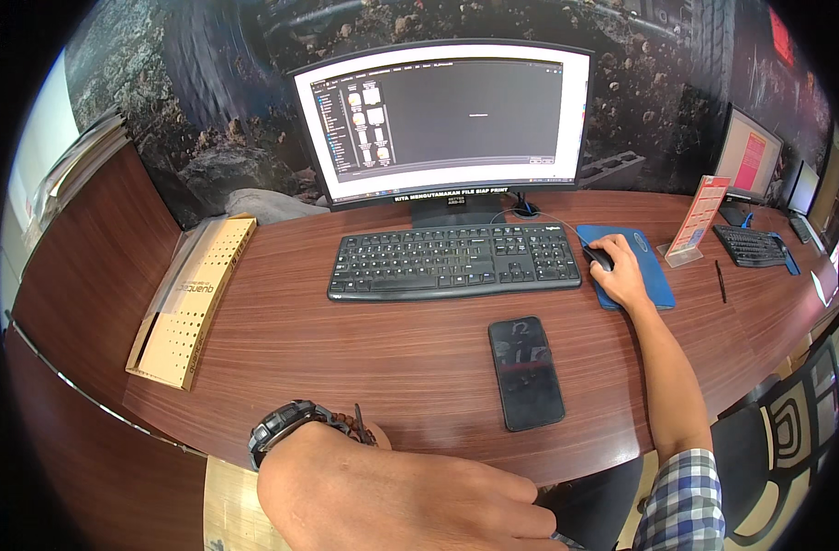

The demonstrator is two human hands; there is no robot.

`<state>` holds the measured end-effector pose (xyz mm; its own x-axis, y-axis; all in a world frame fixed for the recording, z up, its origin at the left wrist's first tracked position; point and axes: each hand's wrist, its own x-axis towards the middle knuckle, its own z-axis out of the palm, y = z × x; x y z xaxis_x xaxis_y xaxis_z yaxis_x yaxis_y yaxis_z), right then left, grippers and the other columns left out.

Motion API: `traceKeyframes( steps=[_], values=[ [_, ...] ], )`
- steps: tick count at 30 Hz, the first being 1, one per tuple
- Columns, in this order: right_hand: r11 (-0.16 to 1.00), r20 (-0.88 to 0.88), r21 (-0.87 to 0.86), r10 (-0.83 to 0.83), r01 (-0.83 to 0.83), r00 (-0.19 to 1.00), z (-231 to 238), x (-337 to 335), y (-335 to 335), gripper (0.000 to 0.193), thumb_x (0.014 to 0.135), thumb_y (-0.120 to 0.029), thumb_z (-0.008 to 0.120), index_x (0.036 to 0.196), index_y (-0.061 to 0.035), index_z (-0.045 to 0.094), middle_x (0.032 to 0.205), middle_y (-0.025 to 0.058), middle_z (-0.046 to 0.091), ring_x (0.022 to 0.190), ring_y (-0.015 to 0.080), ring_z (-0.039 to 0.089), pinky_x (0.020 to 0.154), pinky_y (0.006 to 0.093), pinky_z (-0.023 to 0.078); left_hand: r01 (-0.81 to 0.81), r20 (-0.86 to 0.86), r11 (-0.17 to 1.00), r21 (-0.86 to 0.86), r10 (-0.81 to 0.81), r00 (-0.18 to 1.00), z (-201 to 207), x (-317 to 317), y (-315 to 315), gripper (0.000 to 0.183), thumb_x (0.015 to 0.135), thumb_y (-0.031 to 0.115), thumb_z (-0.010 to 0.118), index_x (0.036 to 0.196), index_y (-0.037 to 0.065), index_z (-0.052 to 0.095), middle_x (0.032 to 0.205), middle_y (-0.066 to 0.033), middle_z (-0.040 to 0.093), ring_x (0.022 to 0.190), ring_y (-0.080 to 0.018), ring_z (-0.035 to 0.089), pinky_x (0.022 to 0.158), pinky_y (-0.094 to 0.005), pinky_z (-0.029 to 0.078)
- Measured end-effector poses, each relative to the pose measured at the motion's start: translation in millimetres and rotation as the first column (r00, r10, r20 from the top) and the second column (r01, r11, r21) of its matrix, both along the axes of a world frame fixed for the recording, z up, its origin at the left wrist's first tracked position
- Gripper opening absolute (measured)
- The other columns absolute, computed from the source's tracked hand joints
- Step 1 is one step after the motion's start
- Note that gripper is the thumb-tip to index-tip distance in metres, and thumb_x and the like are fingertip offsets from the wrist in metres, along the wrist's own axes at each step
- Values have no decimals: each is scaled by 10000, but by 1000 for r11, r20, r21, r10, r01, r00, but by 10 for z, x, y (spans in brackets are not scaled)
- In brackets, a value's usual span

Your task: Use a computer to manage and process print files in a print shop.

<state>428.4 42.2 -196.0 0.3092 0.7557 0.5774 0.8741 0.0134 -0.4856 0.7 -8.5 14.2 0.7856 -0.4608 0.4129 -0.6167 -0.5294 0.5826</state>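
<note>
My right hand rests over a black computer mouse on a blue mouse pad, its fingers curved around the mouse. Close to me at the lower edge, my left hand reaches across the view from left to right. Its fingers are bent and pressed together, the tips hidden; whatever they hold, if anything, cannot be made out. A black watch and a beaded bracelet circle that wrist. Between the hands, a dark phone lies face up on the brown desk. The black keyboard is left of the mouse.
Behind the keyboard stands a monitor showing a dark file window. A flat cardboard box lies at the left by a wooden partition. To the right are a small sign stand, a pen and a second keyboard.
</note>
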Motion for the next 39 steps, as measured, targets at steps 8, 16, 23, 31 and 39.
traceKeyframes(
  steps=[8,16,23,31,39],
  values=[
    [1000,6,2,11,-11,1000,11,-7,-20,350,786,-138,662,1121,-42,691,1161,152,602,1099,371,616,966,431,499,-73,163,996,48,65,984,21,45,-135,209,841,169,650,884,-31,688,754,-63,602,647,-204,557,563,-316,469],
    [1000,-4,11,23,-23,1000,15,-22,-8,347,784,-131,666,1119,-42,691,1154,149,602,1100,368,615,963,429,501,-75,123,997,-20,77,989,-26,30,-147,198,831,166,655,863,-26,688,750,-69,603,648,-208,561,557,-319,468],
    [1000,7,11,-3,3,1000,-1,8,-15,346,784,-128,665,1118,-41,693,1158,147,599,1096,369,617,957,431,502,-91,180,996,-16,92,979,-42,40,-146,201,828,170,656,859,-25,690,753,-65,616,650,-202,566,556,-315,468],
    [1000,18,-6,-22,22,1000,6,-10,-10,395,783,-141,668,1164,-39,644,1191,171,595,1111,400,608,957,447,503,-77,196,997,-26,81,977,-167,18,-170,219,841,170,651,905,-32,701,745,-64,617,655,-192,566,565,-311,470],
    [998,16,-20,-58,59,998,-3,45,-23,447,798,-166,676,1209,-22,578,1223,200,589,1135,431,597,964,465,499,-67,89,998,-15,68,994,-45,22,-139,237,855,170,643,943,-42,704,744,-64,616,656,-192,566,572,-313,475]
  ],
)
